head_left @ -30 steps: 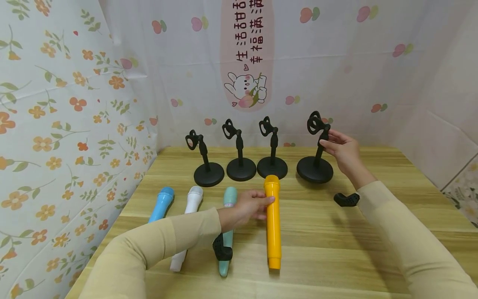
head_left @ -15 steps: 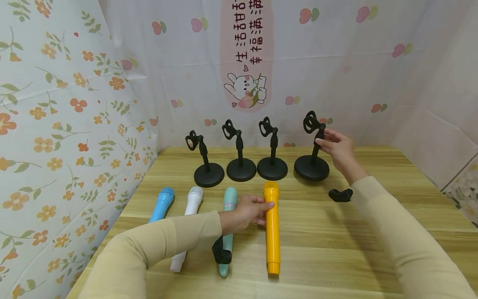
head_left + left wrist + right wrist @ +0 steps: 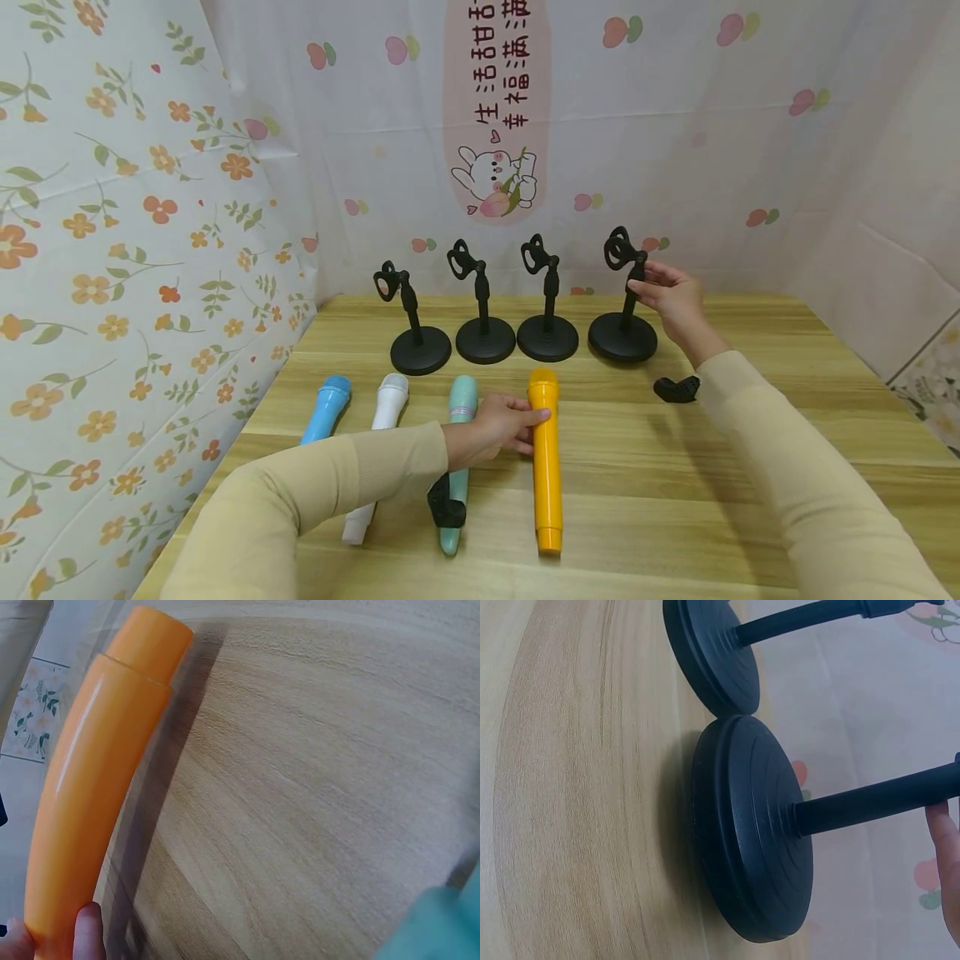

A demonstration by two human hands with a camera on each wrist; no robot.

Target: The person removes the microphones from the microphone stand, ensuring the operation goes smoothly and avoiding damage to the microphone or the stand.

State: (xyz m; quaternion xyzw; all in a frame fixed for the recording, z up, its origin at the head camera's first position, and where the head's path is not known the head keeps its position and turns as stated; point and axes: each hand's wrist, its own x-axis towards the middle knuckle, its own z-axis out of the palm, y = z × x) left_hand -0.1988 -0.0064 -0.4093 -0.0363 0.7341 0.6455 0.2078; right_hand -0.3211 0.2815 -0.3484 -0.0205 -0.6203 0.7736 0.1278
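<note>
My left hand pinches the upper part of a yellow microphone, which lies lengthwise on the table. In the left wrist view, a thumb and a fingertip press on either side of the microphone. My right hand grips the post of the rightmost black microphone stand, just under its clip. In the right wrist view, that stand's round base appears close to the neighbouring stand's base. Whether its base rests fully on the table is hard to tell.
Further black microphone stands line the back of the wooden table. Left of the yellow microphone lie a mint-green microphone, a white microphone and a blue microphone. A printed curtain hangs behind.
My right hand has moved the rightmost stand left and slightly down, nearer the others. The yellow microphone has slid a little toward me with my left hand.
</note>
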